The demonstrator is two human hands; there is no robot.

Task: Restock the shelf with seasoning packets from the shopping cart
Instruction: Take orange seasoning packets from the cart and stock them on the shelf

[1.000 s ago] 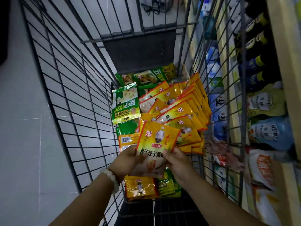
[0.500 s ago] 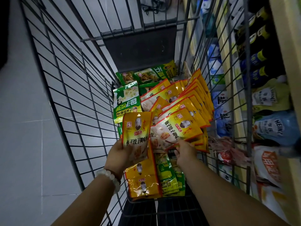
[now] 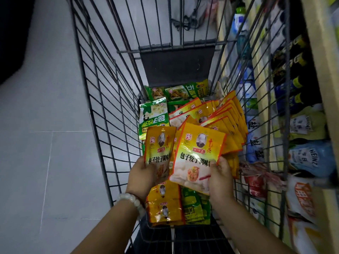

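Two hands raised over cart point(image 3: 102, 99), left hand point(image 3: 142, 174) and right hand point(image 3: 221, 177) each gripping yellow packet point(image 3: 199, 153)

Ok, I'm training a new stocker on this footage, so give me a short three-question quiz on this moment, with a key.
1. True or false: the left hand holds a yellow seasoning packet.
2. Where is the green packet with the panda?
A. on the shelf
B. in the shopping cart, beyond the left hand
C. in the right hand
3. Fill in: the right hand grips a second yellow packet above the ___ in the cart.

Key
1. true
2. B
3. pile of packets
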